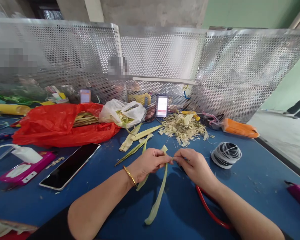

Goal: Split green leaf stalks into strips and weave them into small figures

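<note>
Both my hands meet over the blue table [252, 180], pinching a pale green leaf strip [158, 196]. My left hand [147, 163], with a gold bangle on the wrist, is closed on the strip's upper part; two ends hang down from it toward me. My right hand [195, 165] pinches the same strip's tip where the fingertips of both hands touch. A red-handled tool [210, 208] lies under my right forearm, mostly hidden.
Loose leaf strips [136, 136], a heap of leaf trimmings [182, 126], a red plastic bag [57, 125], a white bag [122, 111], a smartphone [70, 165], a pink device [25, 168], a coil of cord [226, 154] and an orange packet [240, 128] lie around. A perforated metal screen [165, 56] closes the far side.
</note>
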